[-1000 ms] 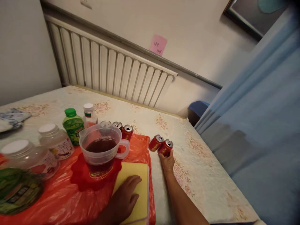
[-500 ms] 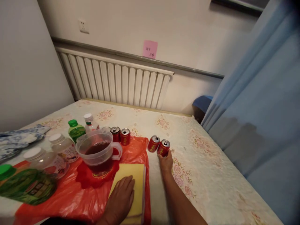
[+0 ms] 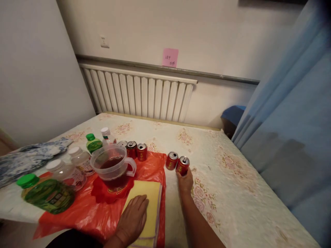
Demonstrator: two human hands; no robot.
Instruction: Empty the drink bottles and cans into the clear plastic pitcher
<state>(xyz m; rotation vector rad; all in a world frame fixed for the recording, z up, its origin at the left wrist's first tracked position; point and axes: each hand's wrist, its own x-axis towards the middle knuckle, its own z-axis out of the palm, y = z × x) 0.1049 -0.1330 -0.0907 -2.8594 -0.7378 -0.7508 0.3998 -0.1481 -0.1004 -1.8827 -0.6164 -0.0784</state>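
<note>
Landmark: yellow cloth [image 3: 151,203], on red plastic sheet [image 3: 77,217] | Left hand [image 3: 134,215] — on the cloth, palm down, fingers nearly straight, gripping nothing | Right hand [image 3: 185,182] — right of the cloth, fingers half curled around red can [image 3: 182,166] | Second can [image 3: 171,161] — just beside it | Measuring jug [image 3: 111,168] — left of the cloth, dark liquid inside

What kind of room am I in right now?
Probably a bedroom or small living space at home, though a dormitory is possible: there's a white ribbed wall radiator, a long pale-blue hanging curtain and a pale floral-patterned cloth under the drinks.
</note>
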